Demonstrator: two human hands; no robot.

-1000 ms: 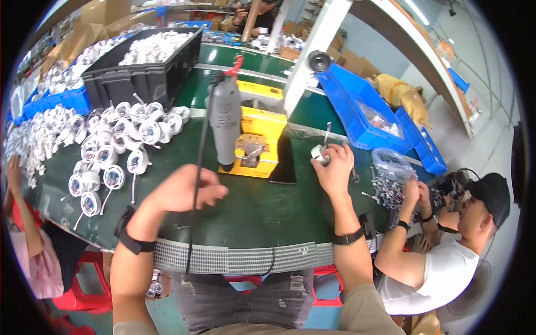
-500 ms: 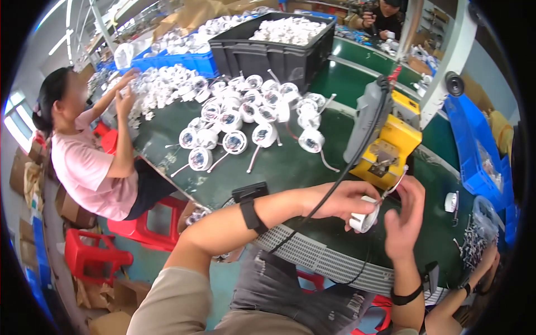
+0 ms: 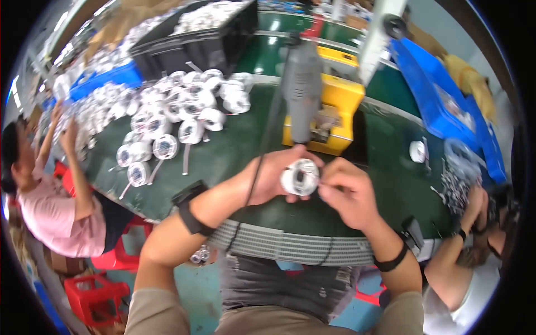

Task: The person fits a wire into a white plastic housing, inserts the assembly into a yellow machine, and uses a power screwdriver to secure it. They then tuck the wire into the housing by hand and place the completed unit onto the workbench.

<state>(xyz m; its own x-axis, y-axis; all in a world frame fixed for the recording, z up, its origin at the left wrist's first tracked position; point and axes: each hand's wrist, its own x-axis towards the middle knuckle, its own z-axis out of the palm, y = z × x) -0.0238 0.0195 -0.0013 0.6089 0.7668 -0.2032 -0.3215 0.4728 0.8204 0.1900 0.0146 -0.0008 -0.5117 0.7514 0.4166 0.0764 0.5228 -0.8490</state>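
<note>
My left hand (image 3: 267, 177) is closed around a round white lamp housing (image 3: 291, 181), its open face turned up toward me and dark parts showing inside. My right hand (image 3: 353, 192) is at the housing's right rim, thumb and fingers pinched together. Whatever sits in that pinch is too small and blurred to name. Just beyond my hands, a grey power tool (image 3: 301, 92) with a black cable stands upright against a yellow machine (image 3: 340, 106). The cable hangs down across my left forearm.
Many similar white housings (image 3: 190, 131) with wires cover the green table (image 3: 223, 162) at left. Behind them stand a black crate (image 3: 184, 56) and a blue bin (image 3: 109, 78). At right are one housing (image 3: 417, 151), a blue bin (image 3: 430, 95) and a pile of small parts (image 3: 455, 187). Co-workers sit on both sides.
My view has swung right. The housing has turned its open face up toward me. The right hand, earlier spread beside it with a wire upright, is now pinched at its rim.
</note>
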